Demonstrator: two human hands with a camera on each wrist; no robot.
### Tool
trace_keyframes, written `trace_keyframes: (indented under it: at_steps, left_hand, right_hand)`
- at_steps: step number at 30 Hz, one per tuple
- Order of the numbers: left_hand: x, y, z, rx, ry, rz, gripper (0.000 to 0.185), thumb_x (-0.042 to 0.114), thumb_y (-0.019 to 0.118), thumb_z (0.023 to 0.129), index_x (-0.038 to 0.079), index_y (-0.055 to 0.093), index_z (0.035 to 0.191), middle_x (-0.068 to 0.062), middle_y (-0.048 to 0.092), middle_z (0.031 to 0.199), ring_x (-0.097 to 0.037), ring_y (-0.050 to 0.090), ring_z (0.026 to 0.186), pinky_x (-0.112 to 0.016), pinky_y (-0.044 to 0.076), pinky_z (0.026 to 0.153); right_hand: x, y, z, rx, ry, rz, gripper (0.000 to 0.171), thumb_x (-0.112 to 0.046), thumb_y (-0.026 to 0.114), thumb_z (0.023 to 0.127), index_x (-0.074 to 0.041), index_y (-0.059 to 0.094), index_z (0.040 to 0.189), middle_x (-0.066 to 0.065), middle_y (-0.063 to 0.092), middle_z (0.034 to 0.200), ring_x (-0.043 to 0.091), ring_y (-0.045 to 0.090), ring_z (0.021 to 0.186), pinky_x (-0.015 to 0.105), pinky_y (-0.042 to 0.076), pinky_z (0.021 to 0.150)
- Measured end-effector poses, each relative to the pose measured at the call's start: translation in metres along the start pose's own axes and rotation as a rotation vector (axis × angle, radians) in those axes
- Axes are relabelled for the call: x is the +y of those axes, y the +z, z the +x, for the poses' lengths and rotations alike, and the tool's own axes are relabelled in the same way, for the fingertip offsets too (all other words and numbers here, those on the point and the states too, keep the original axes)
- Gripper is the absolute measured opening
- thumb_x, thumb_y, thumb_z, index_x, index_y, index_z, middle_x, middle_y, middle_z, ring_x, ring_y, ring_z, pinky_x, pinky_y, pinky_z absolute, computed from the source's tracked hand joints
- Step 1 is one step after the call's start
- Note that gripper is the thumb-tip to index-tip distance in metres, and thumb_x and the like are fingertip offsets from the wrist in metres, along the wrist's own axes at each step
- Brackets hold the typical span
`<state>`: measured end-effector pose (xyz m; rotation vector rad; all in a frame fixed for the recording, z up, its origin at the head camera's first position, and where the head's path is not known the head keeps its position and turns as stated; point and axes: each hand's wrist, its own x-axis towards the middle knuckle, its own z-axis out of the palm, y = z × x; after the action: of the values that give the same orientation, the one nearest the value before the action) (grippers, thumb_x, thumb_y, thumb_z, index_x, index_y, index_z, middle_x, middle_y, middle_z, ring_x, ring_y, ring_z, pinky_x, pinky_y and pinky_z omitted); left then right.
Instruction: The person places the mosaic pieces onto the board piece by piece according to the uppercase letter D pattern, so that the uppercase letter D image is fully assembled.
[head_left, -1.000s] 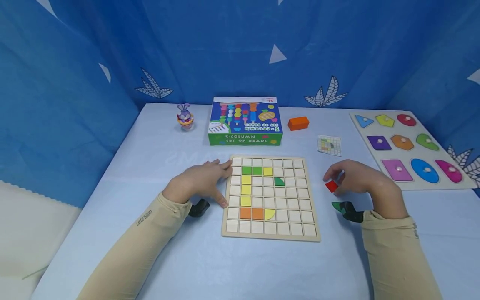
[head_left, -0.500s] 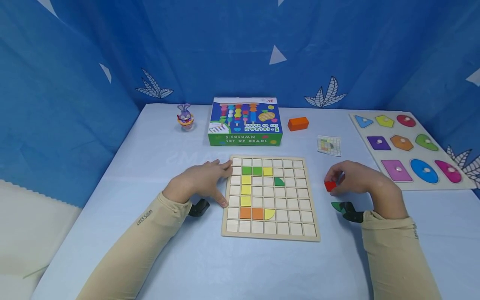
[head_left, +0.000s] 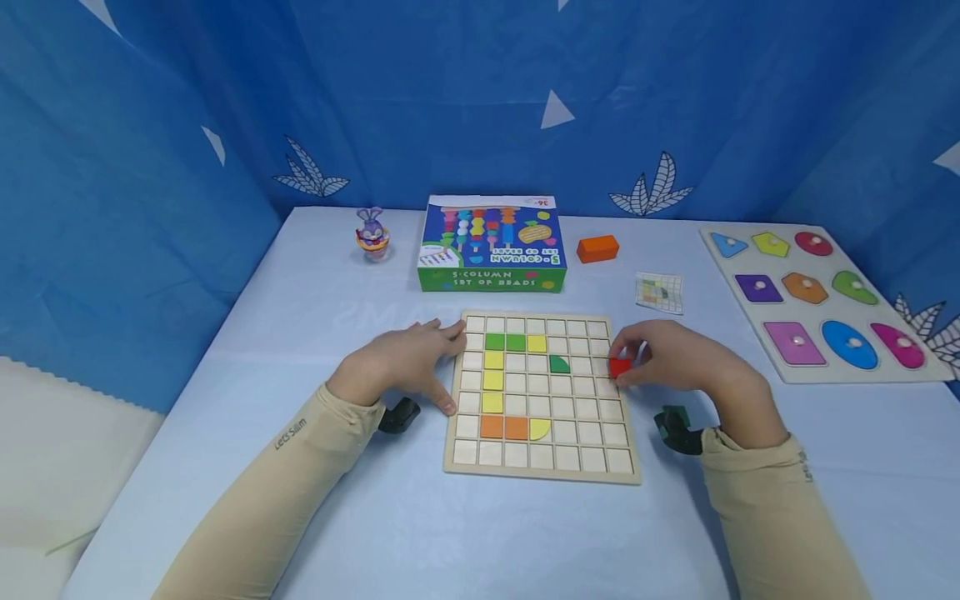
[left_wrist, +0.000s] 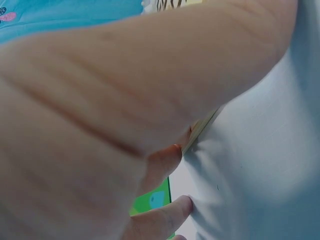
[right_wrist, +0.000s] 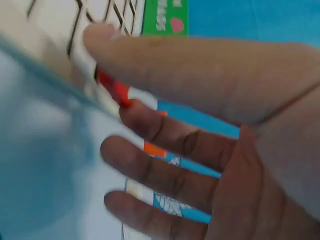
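Note:
A wooden grid board (head_left: pixel 546 475) lies on the table, with green, yellow and orange tiles in some of its cells. A dark green quarter-round tile (head_left: pixel 558 364) sits in one cell, and a yellow quarter-round tile (head_left: pixel 538 429) ends the orange row. My left hand (head_left: pixel 412 360) rests at the board's left edge, thumb and fingers spread along it. Between thumb and index finger my right hand (head_left: pixel 663 354) pinches a small red tile (head_left: pixel 619 367) over the board's right edge. In the right wrist view the red tile (right_wrist: pixel 114 89) shows tilted, its other fingers held apart.
Behind the board stands a bead-set box (head_left: pixel 491 279), with a rabbit figurine (head_left: pixel 372 237) left of it and an orange block (head_left: pixel 597 248) right. A pattern card (head_left: pixel 659 292) and a knobbed shape puzzle (head_left: pixel 765 304) lie on the right. A dark green piece (head_left: pixel 678 411) shows beside the right wrist camera.
My right hand has moved left with the red tile, from the table beside the board to the board's right edge. The left hand has stayed in place.

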<state>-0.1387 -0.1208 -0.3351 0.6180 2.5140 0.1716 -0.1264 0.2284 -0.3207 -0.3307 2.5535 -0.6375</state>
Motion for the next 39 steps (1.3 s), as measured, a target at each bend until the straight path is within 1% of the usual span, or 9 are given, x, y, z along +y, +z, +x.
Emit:
trace_keyframes:
  at_steps: [2,8,10,14,19,26,33,39]
  left_hand:
    - [0.000,0.000,0.000,0.002,-0.002,0.002,0.111,0.054,0.087,0.070,0.021,0.031,0.160,0.006,0.010,0.168,-0.034,0.010,0.152,-0.061,0.024,0.116]
    - [0.000,0.000,0.000,-0.001,0.002,0.006,0.111,0.054,0.087,0.070,0.021,0.031,0.160,0.006,0.009,0.168,-0.034,0.009,0.152,-0.061,0.023,0.116]
    - [0.000,-0.001,0.000,-0.004,-0.001,0.007,0.111,0.054,0.087,0.070,0.021,0.030,0.160,0.006,0.009,0.168,-0.034,0.009,0.152,-0.060,0.023,0.116]
    - [-0.001,-0.001,0.001,-0.001,-0.006,0.008,0.112,0.055,0.087,0.069,0.022,0.030,0.160,0.006,0.009,0.168,-0.033,0.009,0.152,-0.060,0.022,0.117]
    - [-0.001,0.000,0.000,0.003,0.000,-0.001,0.112,0.054,0.087,0.069,0.021,0.031,0.160,0.006,0.009,0.168,-0.033,0.009,0.152,-0.060,0.021,0.117]
    - [0.000,0.000,0.000,0.007,0.005,0.000,0.111,0.053,0.087,0.069,0.020,0.031,0.160,0.006,0.009,0.168,-0.033,0.009,0.152,-0.059,0.021,0.117]
    - [0.001,0.000,0.000,0.009,0.012,0.000,0.111,0.053,0.087,0.070,0.020,0.031,0.160,0.005,0.010,0.167,-0.033,0.009,0.152,-0.060,0.022,0.117]
    - [0.001,-0.001,-0.002,0.003,0.011,-0.014,0.110,0.052,0.088,0.070,0.018,0.033,0.159,0.003,0.010,0.168,-0.035,0.010,0.152,-0.062,0.022,0.116]
  right_hand:
    - [-0.009,0.006,0.004,-0.001,-0.032,0.000,0.031,-0.019,0.084,0.084,-0.010,0.072,0.111,0.004,0.063,0.095,0.025,0.055,0.089,0.032,0.052,0.070]
    - [-0.031,0.028,0.013,-0.002,-0.164,-0.006,0.029,-0.018,0.085,0.084,-0.012,0.074,0.110,0.001,0.061,0.091,0.021,0.054,0.086,0.032,0.051,0.071]
    - [-0.034,0.033,0.014,0.004,-0.185,-0.011,0.029,-0.018,0.085,0.083,-0.013,0.074,0.110,0.000,0.061,0.091,0.021,0.054,0.087,0.032,0.051,0.072]
    - [-0.039,0.037,0.016,0.015,-0.195,-0.020,0.028,-0.016,0.085,0.083,-0.014,0.075,0.109,-0.001,0.062,0.093,0.021,0.055,0.088,0.031,0.052,0.074]
    - [-0.042,0.040,0.018,0.013,-0.197,-0.034,0.026,-0.016,0.085,0.083,-0.015,0.075,0.107,-0.001,0.062,0.092,0.021,0.054,0.086,0.032,0.051,0.072]
    - [-0.043,0.043,0.019,0.025,-0.179,-0.065,0.026,-0.015,0.085,0.082,-0.015,0.075,0.107,0.000,0.061,0.092,0.020,0.054,0.086,0.031,0.050,0.070]
    - [-0.041,0.044,0.020,0.036,-0.183,-0.094,0.026,-0.016,0.086,0.082,-0.015,0.075,0.105,-0.001,0.061,0.091,0.020,0.054,0.086,0.031,0.050,0.071]
    - [-0.043,0.045,0.019,0.035,-0.201,-0.093,0.027,-0.015,0.087,0.081,-0.016,0.075,0.105,-0.003,0.062,0.089,0.019,0.053,0.085,0.031,0.050,0.072]
